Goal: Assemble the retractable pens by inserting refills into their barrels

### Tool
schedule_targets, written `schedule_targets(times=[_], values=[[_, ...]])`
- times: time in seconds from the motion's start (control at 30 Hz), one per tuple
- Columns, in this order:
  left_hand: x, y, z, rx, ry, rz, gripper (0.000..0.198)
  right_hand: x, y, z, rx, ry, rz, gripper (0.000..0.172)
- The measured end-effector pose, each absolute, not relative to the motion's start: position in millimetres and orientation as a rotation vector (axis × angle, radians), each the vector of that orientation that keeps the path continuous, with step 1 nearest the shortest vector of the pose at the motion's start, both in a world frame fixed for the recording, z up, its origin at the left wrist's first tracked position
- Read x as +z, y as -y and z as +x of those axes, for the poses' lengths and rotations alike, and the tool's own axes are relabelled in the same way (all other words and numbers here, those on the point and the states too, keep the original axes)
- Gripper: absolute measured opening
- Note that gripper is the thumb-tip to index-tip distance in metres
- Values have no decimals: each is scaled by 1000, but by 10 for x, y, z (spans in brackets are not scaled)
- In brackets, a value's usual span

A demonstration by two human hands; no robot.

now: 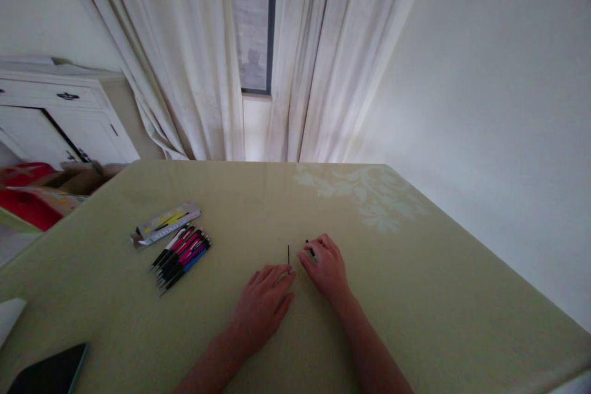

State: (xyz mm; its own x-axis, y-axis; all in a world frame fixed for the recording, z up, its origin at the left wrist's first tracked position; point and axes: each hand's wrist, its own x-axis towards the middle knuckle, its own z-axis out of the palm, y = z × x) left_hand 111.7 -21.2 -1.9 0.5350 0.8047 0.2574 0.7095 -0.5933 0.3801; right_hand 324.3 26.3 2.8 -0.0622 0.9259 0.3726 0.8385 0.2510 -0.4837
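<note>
A thin dark rod [289, 253], which looks like a pen refill, lies lengthwise on the table near the middle. My left hand [263, 303] rests flat with its fingers stretched out. Its fingertips touch the near end of the rod, and its thumb is apart. Just to the right, my right hand [327, 266] curls its fingers over a slim dark pen part [313, 253]. One black end pokes out past the fingertips, and the rest is partly hidden by the hand. Left of both hands lies a bundle of pens [182, 257] in black, pink and blue.
An opened pen box [168, 223] lies behind the pens. A dark tablet or phone [50, 372] is at the near left, beside a white object [10, 317]. The pale green table [415, 314] runs along a wall. A white cabinet [64, 114] and curtains [184, 61] stand beyond.
</note>
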Motion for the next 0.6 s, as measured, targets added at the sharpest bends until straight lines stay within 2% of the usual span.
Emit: schedule_targets(times=[0.07,0.2,0.3,0.43,0.6], values=[[-35,202,1238,528,-1342,2621,38,-7,-257,3215,221,1957,-1641,15],[-95,160,1193,450,-1410,2655,29,-73,-280,3200,341,1944,-1666,5],[-154,169,994,462,-1474,2621,43,-86,-289,3217,350,1931,-1660,7],[-252,199,794,635,-1543,2457,49,-31,-309,3396,329,1816,-1569,13],[-286,176,780,852,-1509,2274,32,107,-325,3685,364,1702,-1577,14]])
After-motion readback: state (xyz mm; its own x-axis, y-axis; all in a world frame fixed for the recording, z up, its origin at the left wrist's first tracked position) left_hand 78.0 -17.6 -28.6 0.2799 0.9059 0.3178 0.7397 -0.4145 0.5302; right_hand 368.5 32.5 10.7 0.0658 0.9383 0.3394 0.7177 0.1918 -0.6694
